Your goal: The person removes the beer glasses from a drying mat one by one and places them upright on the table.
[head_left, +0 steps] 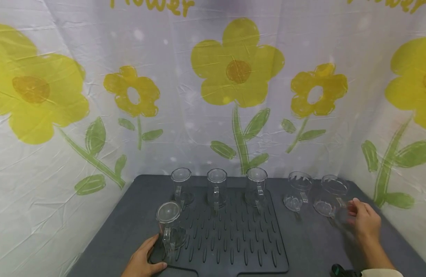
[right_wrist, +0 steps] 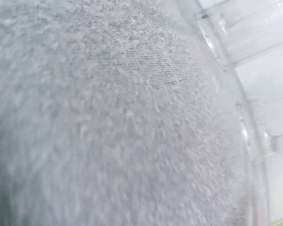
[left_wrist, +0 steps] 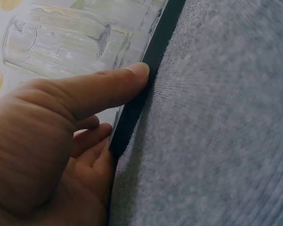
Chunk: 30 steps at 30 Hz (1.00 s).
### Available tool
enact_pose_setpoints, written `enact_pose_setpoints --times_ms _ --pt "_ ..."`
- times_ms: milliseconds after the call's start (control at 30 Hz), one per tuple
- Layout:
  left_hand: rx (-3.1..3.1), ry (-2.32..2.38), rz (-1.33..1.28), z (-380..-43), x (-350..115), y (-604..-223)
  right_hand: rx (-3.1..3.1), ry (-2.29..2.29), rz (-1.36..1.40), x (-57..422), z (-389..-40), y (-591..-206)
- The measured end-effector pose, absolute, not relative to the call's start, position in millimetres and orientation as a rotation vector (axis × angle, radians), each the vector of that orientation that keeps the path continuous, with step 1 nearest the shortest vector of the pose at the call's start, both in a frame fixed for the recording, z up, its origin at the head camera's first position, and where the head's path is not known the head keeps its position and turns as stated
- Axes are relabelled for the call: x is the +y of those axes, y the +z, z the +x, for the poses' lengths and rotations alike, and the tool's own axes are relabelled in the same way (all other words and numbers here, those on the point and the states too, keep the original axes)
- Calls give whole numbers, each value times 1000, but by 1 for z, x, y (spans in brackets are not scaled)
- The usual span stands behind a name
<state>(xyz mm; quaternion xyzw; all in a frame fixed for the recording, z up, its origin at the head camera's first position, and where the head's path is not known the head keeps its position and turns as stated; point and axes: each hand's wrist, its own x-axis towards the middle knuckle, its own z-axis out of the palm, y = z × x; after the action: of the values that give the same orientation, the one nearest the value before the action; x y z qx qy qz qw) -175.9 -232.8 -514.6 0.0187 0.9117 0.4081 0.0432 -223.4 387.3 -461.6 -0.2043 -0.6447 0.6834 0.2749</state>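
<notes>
My left hand holds the front left corner of a dark ridged drying mat; in the left wrist view the thumb presses on the mat's edge. Next to this hand a clear glass mug stands upside down on the mat. Three more upside-down glass mugs line its back: a left one, a middle one and a right one. My right hand, fingers loosely curled and holding nothing, is just right of an upright glass mug. Another upright mug stands left of that.
The dark grey table carries everything. A curtain printed with yellow flowers hangs behind the table and along both sides. By the right wrist lies a small black and green object. The right wrist view is blurred and mostly grey tabletop.
</notes>
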Motion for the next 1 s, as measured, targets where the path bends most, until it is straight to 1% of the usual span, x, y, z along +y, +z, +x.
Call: enact_pose_setpoints --times_ms 267,600,867,1000 --pt "2810 1139 2 -177 -230 -512 -1741 1736 -532 380 -215 -438" --pt "2812 1162 23 -176 -232 -513 -1550 1807 -437 355 -200 -402" --pt "2810 1160 23 -177 -233 -514 -1340 1993 -191 330 -183 -382" --pt "2815 1152 22 -177 -233 -514 -1247 2081 48 318 -173 -375"
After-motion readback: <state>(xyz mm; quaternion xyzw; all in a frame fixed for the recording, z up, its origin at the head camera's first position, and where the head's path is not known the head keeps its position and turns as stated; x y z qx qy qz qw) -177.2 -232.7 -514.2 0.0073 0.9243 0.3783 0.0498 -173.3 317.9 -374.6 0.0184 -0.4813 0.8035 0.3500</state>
